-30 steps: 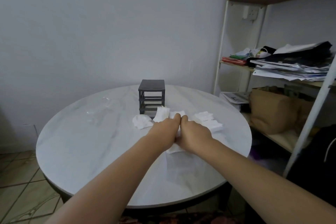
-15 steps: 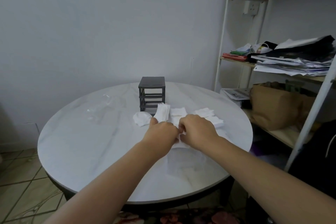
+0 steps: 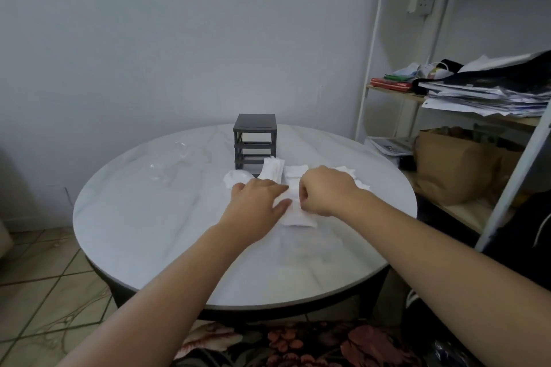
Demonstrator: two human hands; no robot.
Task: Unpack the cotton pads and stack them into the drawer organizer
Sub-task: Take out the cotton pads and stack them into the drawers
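Observation:
A small dark grey drawer organizer (image 3: 255, 140) stands at the middle of the round marble table (image 3: 149, 217). In front of it lie white cotton pads: a leaning stack (image 3: 272, 168), a loose clump (image 3: 235, 179) to its left and flatter piles (image 3: 353, 177) to the right. A nearer stack of pads (image 3: 296, 216) lies between my hands. My left hand (image 3: 258, 202) rests flat on its left side with fingers spread. My right hand (image 3: 323, 189) has curled fingers pinching the top of that stack.
Clear crumpled plastic wrapping (image 3: 167, 164) lies on the table's left part. A white-framed shelf unit (image 3: 375, 48) stands at the right with papers and a brown paper bag (image 3: 453, 167). Tiled floor (image 3: 44, 277) shows at the left below the table edge.
My hands were pressed together over the near stack. They have come slightly apart: the left hand now lies flat and spread, the right hand pinches the pads. The camera has tilted down a little.

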